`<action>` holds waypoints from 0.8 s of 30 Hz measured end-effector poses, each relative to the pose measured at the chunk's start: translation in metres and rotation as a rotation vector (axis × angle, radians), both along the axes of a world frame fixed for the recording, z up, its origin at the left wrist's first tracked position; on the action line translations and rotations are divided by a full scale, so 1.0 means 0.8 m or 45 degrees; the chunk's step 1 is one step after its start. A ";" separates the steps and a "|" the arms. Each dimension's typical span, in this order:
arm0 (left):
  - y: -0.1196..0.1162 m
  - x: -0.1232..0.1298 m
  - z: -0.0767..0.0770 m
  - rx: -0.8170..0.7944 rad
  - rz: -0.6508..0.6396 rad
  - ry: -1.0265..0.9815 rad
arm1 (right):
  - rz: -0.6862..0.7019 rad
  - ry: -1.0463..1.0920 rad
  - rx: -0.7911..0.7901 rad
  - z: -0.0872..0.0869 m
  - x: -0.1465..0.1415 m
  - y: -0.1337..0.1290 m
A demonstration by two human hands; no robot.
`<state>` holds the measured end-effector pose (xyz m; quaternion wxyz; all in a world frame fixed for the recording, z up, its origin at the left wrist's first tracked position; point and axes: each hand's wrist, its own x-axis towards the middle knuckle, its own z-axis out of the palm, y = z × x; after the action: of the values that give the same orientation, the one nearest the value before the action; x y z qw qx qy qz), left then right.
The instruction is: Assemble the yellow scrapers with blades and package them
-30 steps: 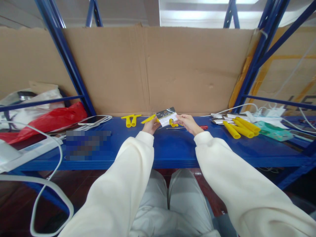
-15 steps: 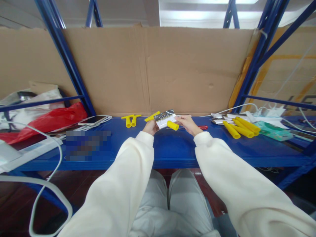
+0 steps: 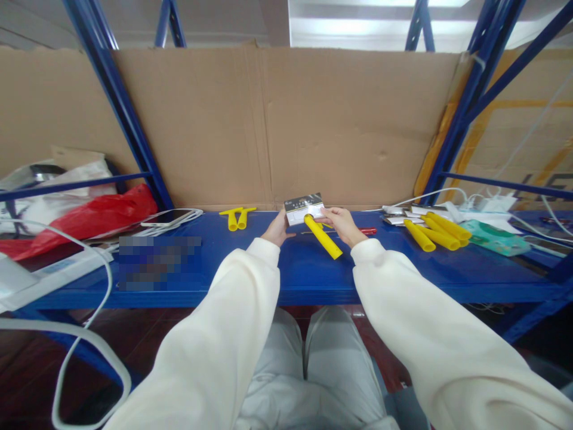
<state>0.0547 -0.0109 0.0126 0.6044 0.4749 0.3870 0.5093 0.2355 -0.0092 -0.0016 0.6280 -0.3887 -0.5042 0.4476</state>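
Observation:
A black and white printed card is held up near the back of the blue table. My left hand grips its left edge, and my right hand pinches its right side. From the card's lower part a yellow tube slants down toward the right, its open end over the table; how it joins the card cannot be made out. A red-handled tool lies just beside my right hand, its thin shaft pointing left.
Two yellow T-shaped pieces stand at the back left. Several yellow tubes lie at the right by stacked cards and a green packet. A blue table edge runs in front; white cables loop at left.
The card has turned and levelled. The yellow tube on it now shows its full length, pointing down and right. A yellow piece seen behind the card at left is no longer visible there.

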 end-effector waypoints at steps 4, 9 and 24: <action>0.002 -0.002 0.001 0.008 0.008 0.006 | -0.018 0.040 0.000 0.000 0.000 0.000; 0.004 -0.004 -0.002 0.048 0.125 -0.019 | -0.029 0.071 0.003 0.002 -0.001 -0.003; -0.007 -0.005 -0.001 -0.028 0.101 -0.075 | -0.064 0.047 0.017 0.002 -0.001 -0.002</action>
<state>0.0510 -0.0162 0.0121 0.6000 0.4373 0.3931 0.5424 0.2348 -0.0109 0.0001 0.6508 -0.3885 -0.4856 0.4355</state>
